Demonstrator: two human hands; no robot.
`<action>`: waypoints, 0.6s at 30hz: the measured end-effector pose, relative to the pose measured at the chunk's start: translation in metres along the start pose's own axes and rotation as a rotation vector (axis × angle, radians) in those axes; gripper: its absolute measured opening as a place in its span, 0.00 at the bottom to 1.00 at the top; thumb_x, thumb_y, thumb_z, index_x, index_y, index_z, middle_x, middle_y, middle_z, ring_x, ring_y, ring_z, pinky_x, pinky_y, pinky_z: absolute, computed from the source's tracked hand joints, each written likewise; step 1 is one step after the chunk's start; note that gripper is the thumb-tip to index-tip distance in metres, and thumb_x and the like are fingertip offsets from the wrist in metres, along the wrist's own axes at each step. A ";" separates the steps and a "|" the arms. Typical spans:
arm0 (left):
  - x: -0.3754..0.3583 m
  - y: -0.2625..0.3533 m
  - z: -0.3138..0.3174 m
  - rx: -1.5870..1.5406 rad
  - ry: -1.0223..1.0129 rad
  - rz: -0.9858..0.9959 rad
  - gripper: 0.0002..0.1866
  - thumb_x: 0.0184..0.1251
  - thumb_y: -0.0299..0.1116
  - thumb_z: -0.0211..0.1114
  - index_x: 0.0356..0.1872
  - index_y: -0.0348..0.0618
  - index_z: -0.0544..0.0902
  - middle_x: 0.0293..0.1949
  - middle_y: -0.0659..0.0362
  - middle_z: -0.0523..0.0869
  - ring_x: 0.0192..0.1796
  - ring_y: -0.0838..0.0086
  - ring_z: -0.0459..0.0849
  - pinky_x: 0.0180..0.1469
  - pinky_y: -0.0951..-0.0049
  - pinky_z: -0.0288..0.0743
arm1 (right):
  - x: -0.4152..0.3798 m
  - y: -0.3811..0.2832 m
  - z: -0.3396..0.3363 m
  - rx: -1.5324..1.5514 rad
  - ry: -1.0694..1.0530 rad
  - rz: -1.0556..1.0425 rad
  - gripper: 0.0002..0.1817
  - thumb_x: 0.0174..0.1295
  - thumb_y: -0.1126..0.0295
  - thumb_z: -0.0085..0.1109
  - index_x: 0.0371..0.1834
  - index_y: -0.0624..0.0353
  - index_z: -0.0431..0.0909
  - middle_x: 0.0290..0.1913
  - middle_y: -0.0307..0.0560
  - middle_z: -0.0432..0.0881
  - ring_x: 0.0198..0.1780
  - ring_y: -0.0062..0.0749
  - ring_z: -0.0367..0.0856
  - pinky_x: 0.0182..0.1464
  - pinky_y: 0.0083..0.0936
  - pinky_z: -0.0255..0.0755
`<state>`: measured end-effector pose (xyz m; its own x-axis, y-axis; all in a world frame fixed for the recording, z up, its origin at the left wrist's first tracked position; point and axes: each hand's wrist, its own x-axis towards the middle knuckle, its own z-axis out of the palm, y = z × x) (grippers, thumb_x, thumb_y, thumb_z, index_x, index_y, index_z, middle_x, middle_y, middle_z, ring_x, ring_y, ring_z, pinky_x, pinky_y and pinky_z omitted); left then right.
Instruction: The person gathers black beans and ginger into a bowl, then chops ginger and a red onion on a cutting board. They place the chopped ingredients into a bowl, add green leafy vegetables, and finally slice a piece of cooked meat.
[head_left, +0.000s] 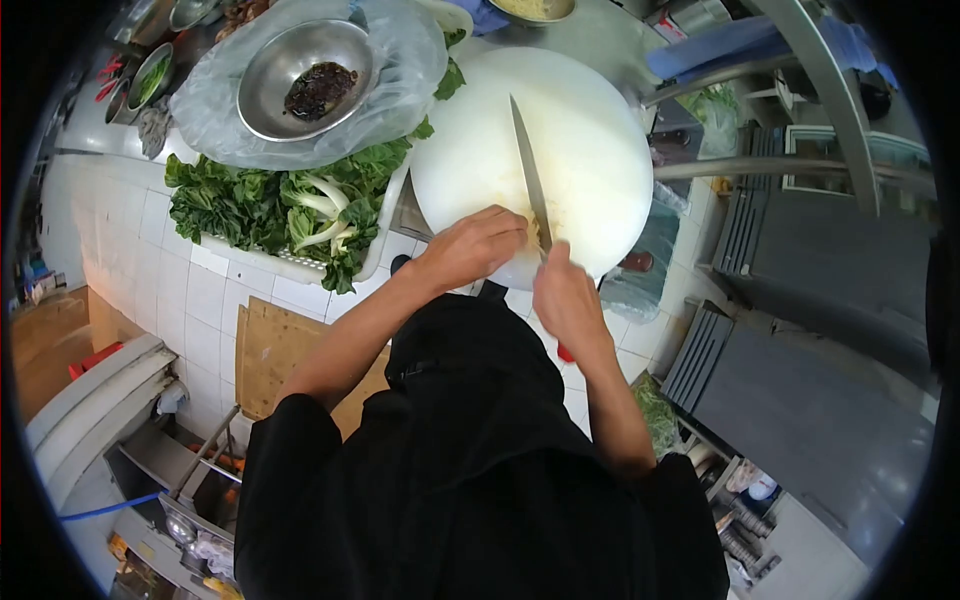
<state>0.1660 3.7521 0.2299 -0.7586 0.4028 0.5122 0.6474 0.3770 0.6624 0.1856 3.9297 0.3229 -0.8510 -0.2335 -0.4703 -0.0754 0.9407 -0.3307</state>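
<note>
1 knife (528, 170) grasped in right hand (565, 295) | left hand (475, 245) curled, pressing pale food, 1 round cutting board (590, 130) | 1 greens tray (280, 210) | 1 steel bowl (305, 75)

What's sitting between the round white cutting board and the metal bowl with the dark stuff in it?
In the head view, leafy greens in a white tray and a clear plastic sheet under the metal bowl lie between it and the cutting board.

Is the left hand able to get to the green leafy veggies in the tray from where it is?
Probably yes. The left hand rests on the white cutting board, and the leafy greens lie in the tray right beside the board on that same side, with nothing between them.
</note>
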 end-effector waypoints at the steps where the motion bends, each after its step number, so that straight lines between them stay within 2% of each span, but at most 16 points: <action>1: 0.000 0.000 0.000 -0.009 -0.013 0.007 0.11 0.46 0.17 0.67 0.34 0.35 0.81 0.43 0.55 0.82 0.45 0.61 0.82 0.46 0.66 0.79 | 0.008 -0.001 0.004 0.000 0.039 -0.008 0.09 0.65 0.73 0.45 0.41 0.68 0.62 0.29 0.72 0.80 0.36 0.72 0.80 0.42 0.61 0.70; 2: 0.004 -0.002 -0.001 0.000 -0.006 0.014 0.11 0.46 0.17 0.67 0.34 0.35 0.81 0.43 0.55 0.82 0.45 0.61 0.82 0.46 0.66 0.79 | 0.003 -0.002 -0.004 -0.004 0.049 -0.016 0.09 0.65 0.73 0.45 0.41 0.68 0.62 0.29 0.72 0.80 0.36 0.72 0.80 0.42 0.61 0.70; 4: 0.001 0.001 -0.001 0.002 0.006 -0.009 0.11 0.46 0.17 0.66 0.34 0.35 0.81 0.43 0.55 0.82 0.46 0.61 0.82 0.46 0.66 0.79 | -0.023 -0.016 -0.024 -0.019 -0.096 0.076 0.09 0.63 0.75 0.46 0.41 0.69 0.63 0.29 0.74 0.80 0.36 0.73 0.79 0.42 0.61 0.70; 8: -0.004 0.001 0.004 -0.014 0.004 0.006 0.11 0.46 0.17 0.66 0.34 0.35 0.81 0.43 0.55 0.82 0.45 0.61 0.82 0.46 0.66 0.79 | 0.007 0.001 0.004 0.007 -0.024 0.002 0.11 0.61 0.74 0.47 0.42 0.70 0.62 0.31 0.77 0.79 0.37 0.75 0.79 0.42 0.61 0.71; 9: 0.000 -0.002 0.003 -0.008 0.019 0.004 0.11 0.46 0.17 0.66 0.34 0.35 0.81 0.42 0.55 0.82 0.45 0.61 0.82 0.45 0.66 0.79 | -0.005 -0.010 -0.014 0.019 -0.035 0.025 0.10 0.60 0.75 0.46 0.42 0.70 0.62 0.30 0.77 0.79 0.36 0.75 0.79 0.42 0.61 0.71; 15: -0.002 0.001 -0.001 -0.034 0.046 -0.039 0.12 0.45 0.17 0.68 0.35 0.35 0.81 0.42 0.56 0.81 0.44 0.62 0.81 0.44 0.67 0.79 | 0.005 -0.010 -0.017 -0.018 -0.055 0.025 0.10 0.60 0.76 0.47 0.41 0.71 0.62 0.29 0.78 0.78 0.35 0.74 0.79 0.42 0.60 0.72; 17: -0.001 0.005 -0.008 -0.017 -0.028 -0.060 0.08 0.51 0.20 0.63 0.34 0.35 0.81 0.42 0.56 0.81 0.45 0.62 0.79 0.46 0.66 0.78 | -0.005 -0.016 -0.036 -0.029 -0.091 -0.004 0.10 0.60 0.76 0.48 0.41 0.71 0.63 0.29 0.78 0.79 0.34 0.74 0.80 0.41 0.58 0.73; 18: -0.002 0.003 -0.007 -0.017 -0.028 -0.059 0.08 0.51 0.20 0.63 0.34 0.35 0.81 0.42 0.56 0.81 0.45 0.62 0.79 0.46 0.66 0.78 | -0.012 -0.018 -0.035 -0.029 -0.091 -0.004 0.10 0.60 0.76 0.48 0.41 0.71 0.63 0.29 0.78 0.79 0.34 0.74 0.80 0.41 0.58 0.73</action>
<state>0.1687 3.7470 0.2350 -0.7927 0.4039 0.4565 0.6003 0.3870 0.6999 0.1794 3.9239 0.3629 -0.8003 -0.2571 -0.5417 -0.0946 0.9462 -0.3093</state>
